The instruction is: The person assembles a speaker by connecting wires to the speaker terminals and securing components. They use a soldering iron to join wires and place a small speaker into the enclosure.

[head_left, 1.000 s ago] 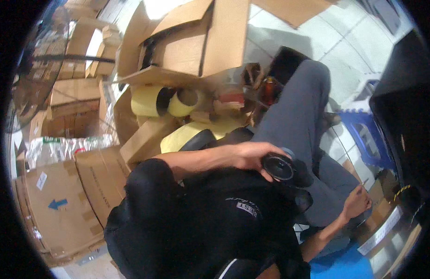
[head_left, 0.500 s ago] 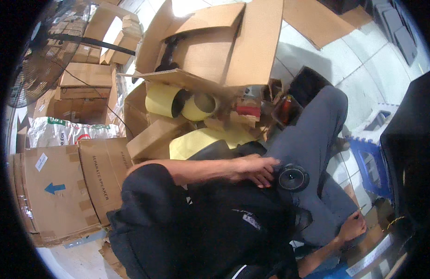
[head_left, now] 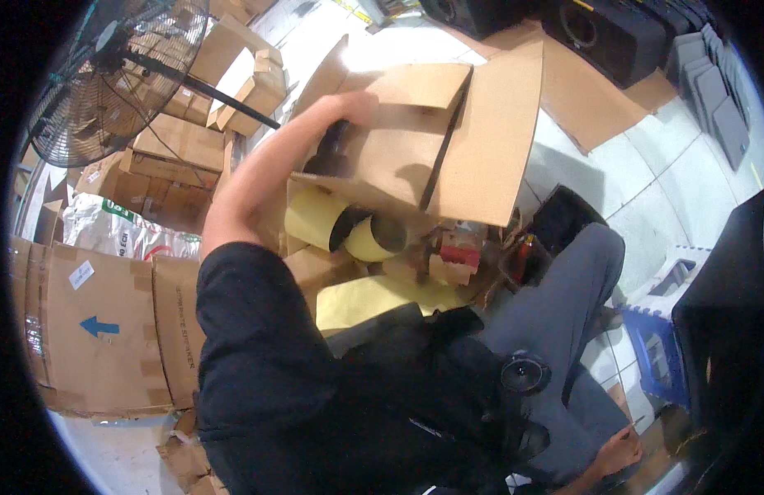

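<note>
My left arm stretches up over an open cardboard box [head_left: 489,140]. My left hand [head_left: 354,107] is at its far flap, above the inside; its fingers are blurred and partly hidden, so their grip does not show. Inside the box, next to my wrist, lies a black object [head_left: 328,153]. A round black speaker driver [head_left: 524,374] rests face up on my lap, touched by neither hand. Low at the right, my right hand [head_left: 619,453] is closed by my leg, with a thin stick-like object [head_left: 636,422] poking up from its fingers.
Yellow rolls [head_left: 312,216] and a yellow sheet [head_left: 357,301] lie before me beside small boxes. A standing fan [head_left: 122,74] and sealed cartons [head_left: 105,346] are at the left. A blue-and-white plastic stool [head_left: 656,351] and black speaker cabinets [head_left: 605,37] are at the right.
My left hand has left its place beside the speaker driver and reached forward over the open box. My right hand stays by my leg. The whole view has shifted.
</note>
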Motion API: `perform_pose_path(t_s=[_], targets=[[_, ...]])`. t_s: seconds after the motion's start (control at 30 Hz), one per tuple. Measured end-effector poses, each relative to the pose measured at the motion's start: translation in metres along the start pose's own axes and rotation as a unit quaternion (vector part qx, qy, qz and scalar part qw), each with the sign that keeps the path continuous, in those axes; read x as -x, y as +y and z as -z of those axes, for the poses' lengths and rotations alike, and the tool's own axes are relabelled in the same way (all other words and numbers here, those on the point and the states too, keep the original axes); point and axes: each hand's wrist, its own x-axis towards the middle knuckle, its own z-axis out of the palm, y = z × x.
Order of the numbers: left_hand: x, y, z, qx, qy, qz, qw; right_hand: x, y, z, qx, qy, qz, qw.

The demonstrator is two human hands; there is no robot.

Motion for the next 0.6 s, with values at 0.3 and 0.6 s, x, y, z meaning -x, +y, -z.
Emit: perform_pose_path(t_s=[0.3,0.6], targets=[[-0.082,0.001,-0.061,0.046,0.037,0.014,0.998,-0.008,0.012,-0.017,0.004,0.139,0.085,0.987],[-0.094,0.028,-0.024,0.139,0.409,0.259,0.864,-0.021,0.004,-0.014,0.040,0.198,0.113,0.973]])
